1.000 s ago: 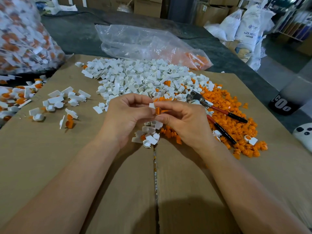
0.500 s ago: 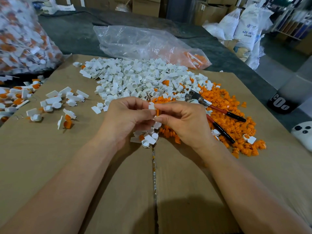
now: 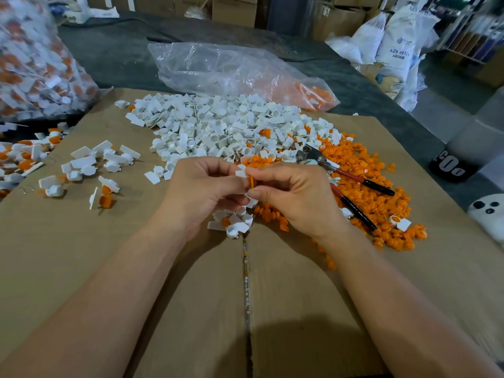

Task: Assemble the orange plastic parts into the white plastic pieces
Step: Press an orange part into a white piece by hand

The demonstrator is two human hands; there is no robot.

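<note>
The left hand (image 3: 201,192) grips a white piece (image 3: 241,173), and the right hand (image 3: 294,196) pinches an orange part (image 3: 252,183). The part probably seats best if it is lined up squarely and pressed straight in.

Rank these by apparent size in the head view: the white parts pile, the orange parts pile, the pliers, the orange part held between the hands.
1. white parts pile and orange parts pile: similar spread, the white one farther off, so unranked.
2. pliers.
3. held orange part.
</note>
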